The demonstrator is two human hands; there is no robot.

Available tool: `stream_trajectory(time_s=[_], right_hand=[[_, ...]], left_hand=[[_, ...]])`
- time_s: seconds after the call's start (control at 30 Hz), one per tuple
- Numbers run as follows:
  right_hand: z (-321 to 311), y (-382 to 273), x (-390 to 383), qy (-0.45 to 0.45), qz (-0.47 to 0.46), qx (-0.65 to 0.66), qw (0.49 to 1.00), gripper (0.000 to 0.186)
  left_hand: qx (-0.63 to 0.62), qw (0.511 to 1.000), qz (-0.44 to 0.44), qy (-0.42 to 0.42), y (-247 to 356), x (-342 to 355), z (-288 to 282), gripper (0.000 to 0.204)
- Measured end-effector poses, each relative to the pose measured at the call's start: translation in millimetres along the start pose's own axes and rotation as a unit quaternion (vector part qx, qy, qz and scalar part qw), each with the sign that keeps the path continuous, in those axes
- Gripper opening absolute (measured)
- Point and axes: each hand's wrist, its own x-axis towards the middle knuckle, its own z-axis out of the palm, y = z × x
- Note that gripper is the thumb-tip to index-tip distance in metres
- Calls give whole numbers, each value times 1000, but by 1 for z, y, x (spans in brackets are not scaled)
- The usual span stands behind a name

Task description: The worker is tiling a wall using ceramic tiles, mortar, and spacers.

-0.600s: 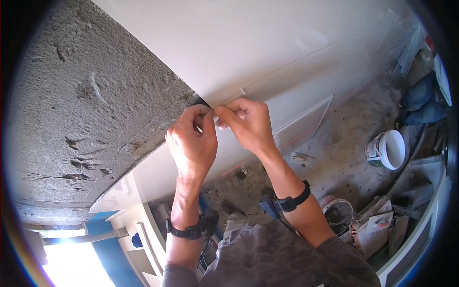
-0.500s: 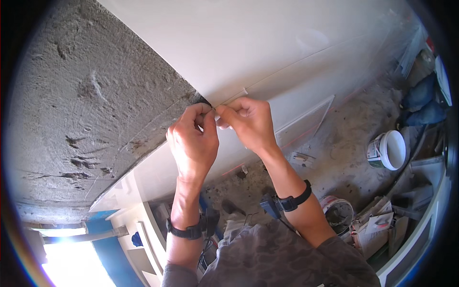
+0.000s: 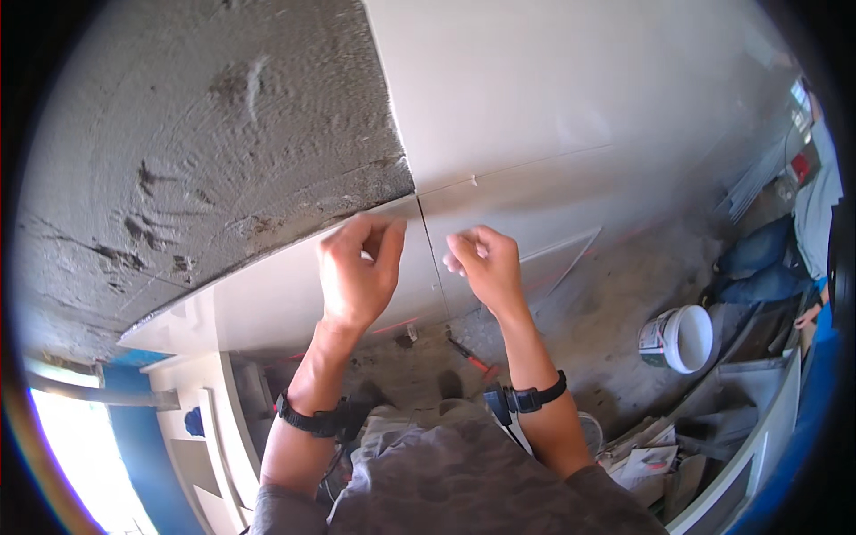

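My left hand [image 3: 358, 275] is raised in front of the lower wall tile, thumb and fingertips pinched together. To its right, my right hand [image 3: 490, 267] is also closed in a pinch, apart from the left. Anything between the fingertips is too small to make out. Between the hands runs a dark vertical joint [image 3: 430, 236] in the glossy pale tiles. Above it a large white tile [image 3: 535, 80] meets rough grey mortar [image 3: 294, 116] at a corner. A small white spacer [image 3: 474, 181] sticks out of the horizontal joint.
A white bucket [image 3: 691, 339] stands on the dusty floor to the right. A red-handled tool [image 3: 477, 359] lies below my hands. Scraps and boards [image 3: 655, 459] pile up at the lower right. Another person's hand [image 3: 808, 316] shows at the right edge. White shelving [image 3: 201, 419] stands lower left.
My hands have come away from the tile corner and moved apart, uncovering the vertical joint. The view has shifted, and the red-handled tool and another person now show.
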Motion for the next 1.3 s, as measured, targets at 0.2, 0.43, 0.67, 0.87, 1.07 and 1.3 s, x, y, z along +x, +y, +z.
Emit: stream_trajectory(time_s=[0.2,0.43,0.67,0.87,1.07,1.3], right_hand=[[-7,4,-8,46,38,-48,997,25],[36,-44,11,6,-17,-6,1000,29],[54,-57,21,54,18,-11,998,37],[69,-18,16,78,-4,-111,991,58],[74,39,-7,-102,-77,-467,875,39],[37,16,4,89,-78,-265,957,60]], left_hand=[[87,983,-136,-92,-46,-47,-23,33],[124,965,-181,-147,-91,-96,-49,29],[178,924,-266,-210,-146,-172,-114,26],[206,884,-342,-242,-176,-238,-151,28],[195,881,-369,-224,-197,-290,-165,30],[186,854,-449,-186,-202,-337,-182,32]])
